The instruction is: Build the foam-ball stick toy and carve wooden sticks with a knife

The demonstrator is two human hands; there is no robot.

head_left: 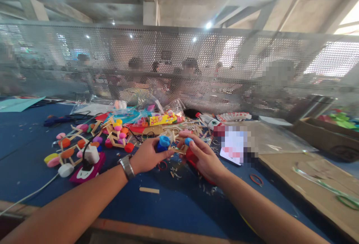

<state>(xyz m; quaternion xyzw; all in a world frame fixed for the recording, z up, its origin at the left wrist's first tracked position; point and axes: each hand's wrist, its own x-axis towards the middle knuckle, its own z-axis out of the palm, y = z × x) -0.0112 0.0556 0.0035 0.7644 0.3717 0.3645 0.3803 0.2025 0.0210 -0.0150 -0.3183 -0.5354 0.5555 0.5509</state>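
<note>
My left hand, with a watch on its wrist, is closed around a wooden craft-stick piece. Two blue lumps of what looks like modelling clay, one light and one dark, sit at its thumb and fingers. A smaller light-blue clay lump is pinched in my right hand, close to the stick's other end. Whether this lump touches the stick I cannot tell. Below my right hand lies a red object, mostly covered. One loose craft stick lies flat nearer the table's front edge.
To the left stand stick frames with coloured lumps, beside a purple power strip with a white plug. A yellow packet, a bottle, a phone and cardboard surround the hands. Behind is a perforated metal screen.
</note>
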